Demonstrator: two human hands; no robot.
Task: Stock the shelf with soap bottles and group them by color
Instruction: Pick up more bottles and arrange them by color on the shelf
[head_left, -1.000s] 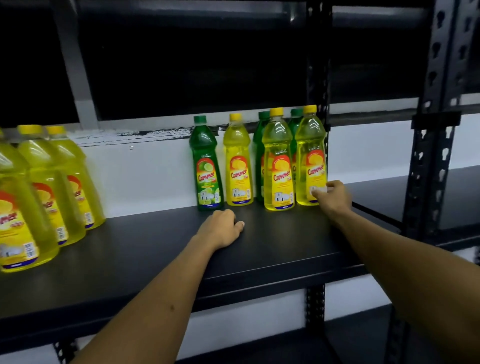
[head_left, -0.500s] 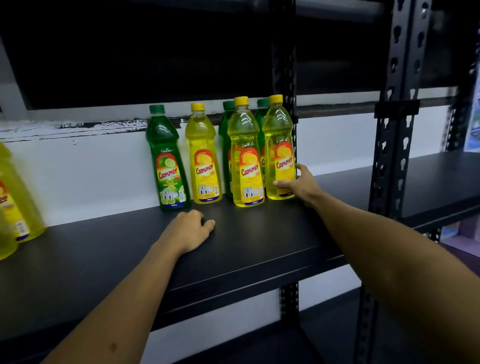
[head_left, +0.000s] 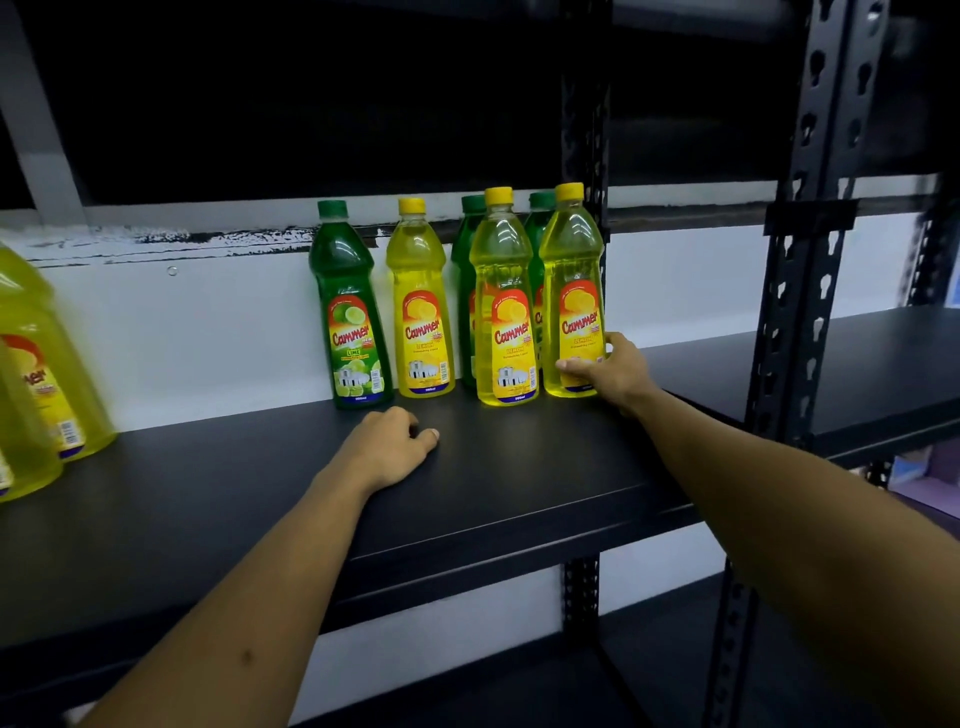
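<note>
A black shelf (head_left: 493, 499) carries a cluster of soap bottles standing upright near its right rear corner, against a white wall (head_left: 208, 338). From left to right along the back stand a green lime bottle (head_left: 353, 322) and a yellow lemon bottle (head_left: 422, 306), just beside each other. Further right, two more yellow bottles stand slightly forward: the middle yellow bottle (head_left: 504, 312) and the rightmost yellow bottle (head_left: 574, 301), close to a black perforated upright post (head_left: 587, 130). Behind these two, a pair of green bottles is mostly hidden; only the cap and shoulder of one green bottle (head_left: 470, 228) and of the other green bottle (head_left: 540, 218) show. The right hand (head_left: 610, 374) grips the rightmost yellow bottle low on its body, its fingers (head_left: 571, 365) curled across the front of the label and the thumb round the right side. The left hand (head_left: 387, 449) rests on the shelf in front of the green lime bottle without touching it, its fingers loosely curled under and holding nothing. At the far left edge, large yellow jugs (head_left: 47, 374) stand on the same shelf, blurred and partly cut off, well apart from the cluster. A second post (head_left: 810, 218) rises to the right, with another dark shelf (head_left: 857, 374) beyond it.
</note>
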